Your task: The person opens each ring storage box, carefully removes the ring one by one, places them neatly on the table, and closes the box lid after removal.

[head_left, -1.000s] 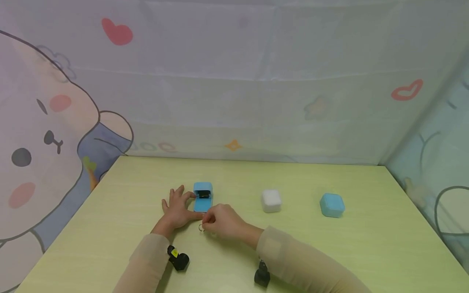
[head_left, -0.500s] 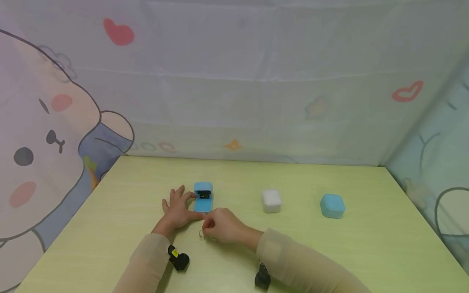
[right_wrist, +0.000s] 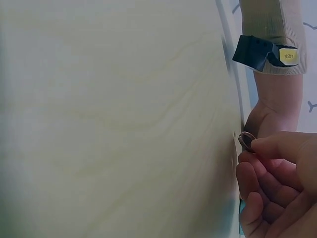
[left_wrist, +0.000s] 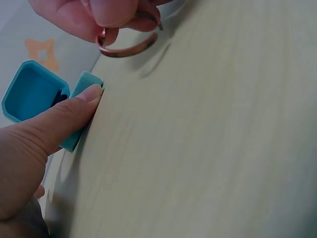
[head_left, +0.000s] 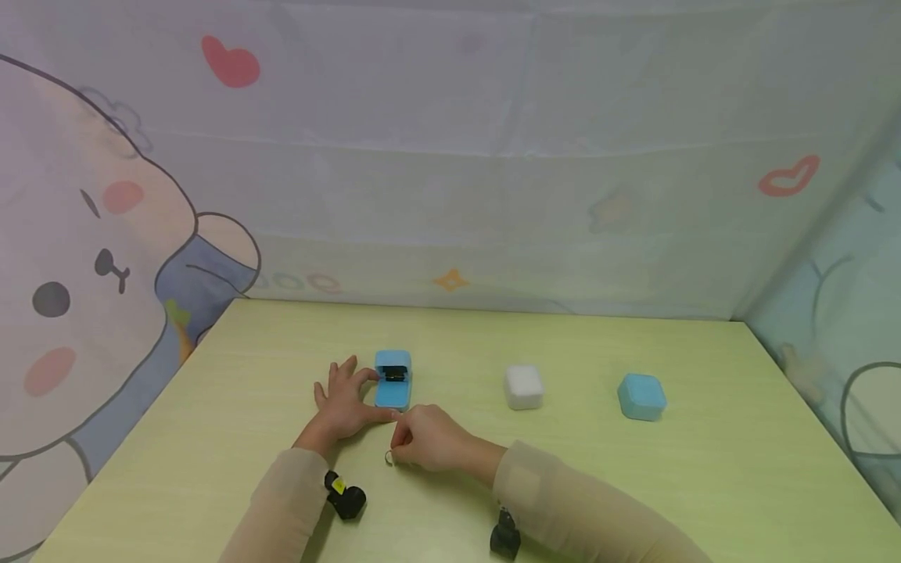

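Observation:
My left hand (head_left: 343,403) holds a small blue ring box (head_left: 392,394), its thumb along the front edge and its index finger at the left side. The box's lid is raised, and a dark insert shows inside. Just in front of the box, my right hand (head_left: 435,438) pinches a thin ring (head_left: 388,459) between thumb and fingertips. The left wrist view shows that ring (left_wrist: 130,51) up close: a coppery band with a gap in it, held above the table. In the right wrist view, the ring (right_wrist: 240,140) stands out from the fingertips.
A closed white box (head_left: 524,387) sits right of the hands, and a closed blue box (head_left: 641,397) farther right. Black cameras (head_left: 346,499) are strapped at both wrists. A printed cloth (head_left: 493,156) hangs behind the pale yellow table (head_left: 605,477).
The right hand has drawn the ring a little toward the person, away from the ring box. The left hand keeps its place at the box.

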`<state>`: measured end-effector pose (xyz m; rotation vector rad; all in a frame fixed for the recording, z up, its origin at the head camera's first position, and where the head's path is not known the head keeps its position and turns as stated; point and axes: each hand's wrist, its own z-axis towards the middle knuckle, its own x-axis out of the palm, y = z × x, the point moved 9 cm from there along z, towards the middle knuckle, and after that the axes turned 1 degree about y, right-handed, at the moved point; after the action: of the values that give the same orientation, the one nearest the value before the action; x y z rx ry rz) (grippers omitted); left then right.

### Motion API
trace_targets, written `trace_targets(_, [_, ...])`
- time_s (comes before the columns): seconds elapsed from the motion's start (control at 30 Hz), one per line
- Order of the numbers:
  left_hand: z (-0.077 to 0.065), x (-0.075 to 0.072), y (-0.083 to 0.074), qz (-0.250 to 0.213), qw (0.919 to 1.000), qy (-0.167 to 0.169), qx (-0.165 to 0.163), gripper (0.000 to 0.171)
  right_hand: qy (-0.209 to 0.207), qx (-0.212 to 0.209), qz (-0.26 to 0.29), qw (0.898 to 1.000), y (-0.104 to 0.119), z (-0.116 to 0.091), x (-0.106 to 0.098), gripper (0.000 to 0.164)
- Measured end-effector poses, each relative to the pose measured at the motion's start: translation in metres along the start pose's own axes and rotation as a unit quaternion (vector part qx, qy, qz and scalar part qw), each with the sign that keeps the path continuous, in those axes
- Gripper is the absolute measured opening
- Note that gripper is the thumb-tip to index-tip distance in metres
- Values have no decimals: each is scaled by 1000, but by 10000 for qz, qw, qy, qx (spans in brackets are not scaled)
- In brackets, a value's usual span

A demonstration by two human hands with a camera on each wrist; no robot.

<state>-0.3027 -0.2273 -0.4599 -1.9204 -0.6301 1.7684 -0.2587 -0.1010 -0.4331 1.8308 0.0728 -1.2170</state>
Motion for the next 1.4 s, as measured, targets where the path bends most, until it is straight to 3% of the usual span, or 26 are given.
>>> trace_targets(1.4, [-2, -1, -2, -30, 10000, 20, -70, 68, 227, 497, -397, 9977, -4, -7, 11, 20])
